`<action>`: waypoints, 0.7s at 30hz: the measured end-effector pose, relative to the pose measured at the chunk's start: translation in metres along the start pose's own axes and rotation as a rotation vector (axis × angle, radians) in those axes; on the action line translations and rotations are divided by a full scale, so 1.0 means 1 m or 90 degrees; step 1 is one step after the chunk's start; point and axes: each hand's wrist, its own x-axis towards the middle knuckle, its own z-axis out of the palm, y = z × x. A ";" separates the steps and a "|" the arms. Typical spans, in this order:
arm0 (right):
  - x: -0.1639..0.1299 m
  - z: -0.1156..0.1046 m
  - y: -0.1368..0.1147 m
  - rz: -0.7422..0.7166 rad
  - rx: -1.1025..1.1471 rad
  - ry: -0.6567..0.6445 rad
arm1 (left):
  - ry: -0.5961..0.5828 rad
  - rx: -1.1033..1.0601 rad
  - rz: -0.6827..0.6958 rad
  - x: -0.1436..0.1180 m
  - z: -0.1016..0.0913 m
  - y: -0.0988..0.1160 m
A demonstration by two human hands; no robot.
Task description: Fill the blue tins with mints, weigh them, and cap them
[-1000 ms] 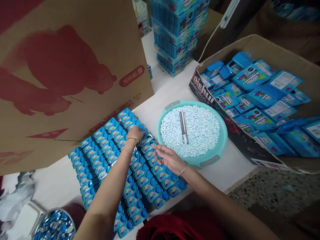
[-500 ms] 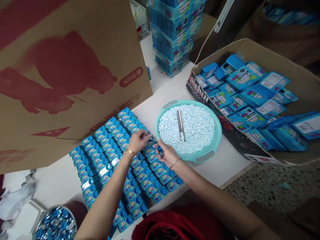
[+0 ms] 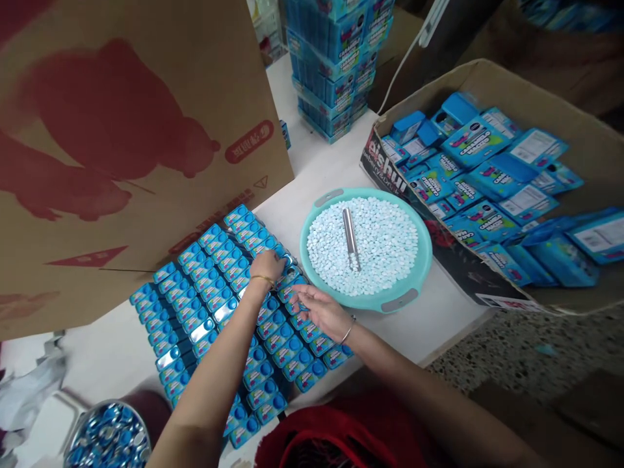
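Note:
Rows of small blue candy containers [image 3: 197, 305] with printed labels and round caps stand packed together on the white table. Over the right rows, my left hand [image 3: 268, 265] has its fingers curled down at a container top; what they hold is hidden. A silvery round opening shows beside its fingertips. My right hand [image 3: 324, 313] hovers just right of it, palm turned inward, fingers loosely stretched, with nothing visible in them. A turquoise basin [image 3: 426, 257] of pale blue candies [image 3: 380, 247] stands beyond the right hand. A metal scoop [image 3: 350, 234] lies on the candies.
A metal pot [image 3: 146, 432] at lower left holds blue and silver caps [image 3: 112, 435]. A big cardboard box [image 3: 146, 195] walls off the left. An open carton [image 3: 487, 296] of blue candy packets stands at right. Wrapped packs [image 3: 336, 71] are stacked behind.
My left hand has lowered onto a container, its fingers more curled. My right hand has shifted slightly down; the blue and silver cap seen in it before no longer shows.

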 end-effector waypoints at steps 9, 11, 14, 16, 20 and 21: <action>0.002 0.002 0.005 -0.014 -0.111 0.060 | -0.052 0.078 -0.047 0.008 -0.006 0.008; 0.001 0.007 0.007 -0.008 -0.102 0.084 | -0.024 0.064 -0.023 -0.007 -0.009 0.006; 0.000 0.011 0.012 -0.019 -0.063 0.140 | -0.002 -0.046 0.105 -0.045 -0.007 -0.002; 0.001 0.012 0.017 -0.029 -0.021 0.167 | -0.014 -0.186 0.265 -0.074 0.000 -0.010; 0.006 0.018 0.026 -0.058 0.040 0.176 | 0.043 -0.278 0.340 -0.108 0.019 -0.015; 0.006 0.019 0.027 -0.059 0.040 0.172 | 0.057 -0.249 0.289 -0.109 0.022 -0.013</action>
